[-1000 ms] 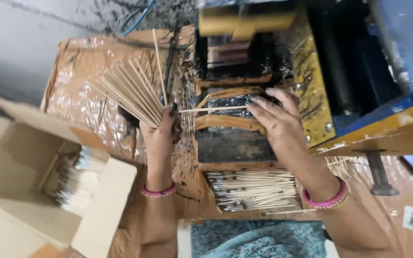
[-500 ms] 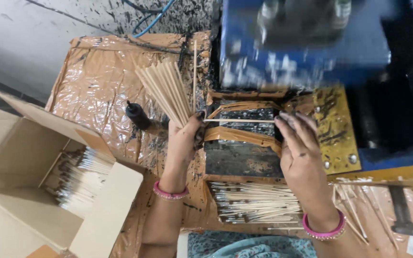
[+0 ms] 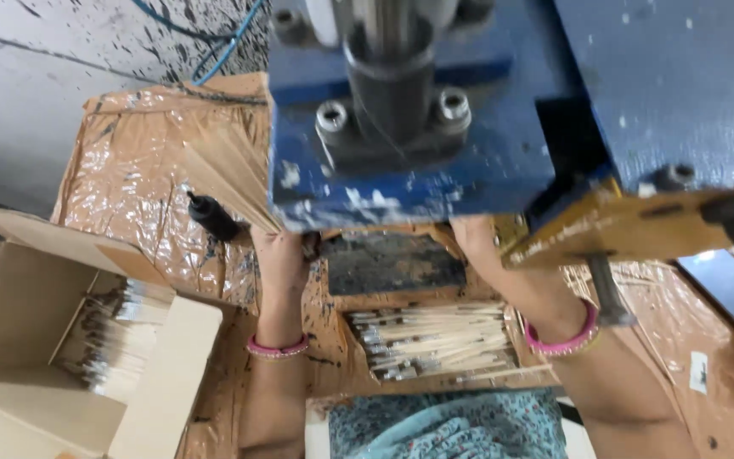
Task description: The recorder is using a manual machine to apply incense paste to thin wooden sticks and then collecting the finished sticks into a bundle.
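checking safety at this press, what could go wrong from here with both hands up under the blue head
1. Both hands are hidden behind the blue press head; only the left wrist and right wrist show. If the head drops, fingers could be pinched.
2. The fan of sticks in the left hand leans against the head's edge and could snap or scatter.
3. The finished sticks lie loose in the tray just under the forearms, so a sleeve or arm could sweep them out.

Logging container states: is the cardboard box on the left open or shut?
Open: the cardboard box has flaps spread, showing sticks inside.
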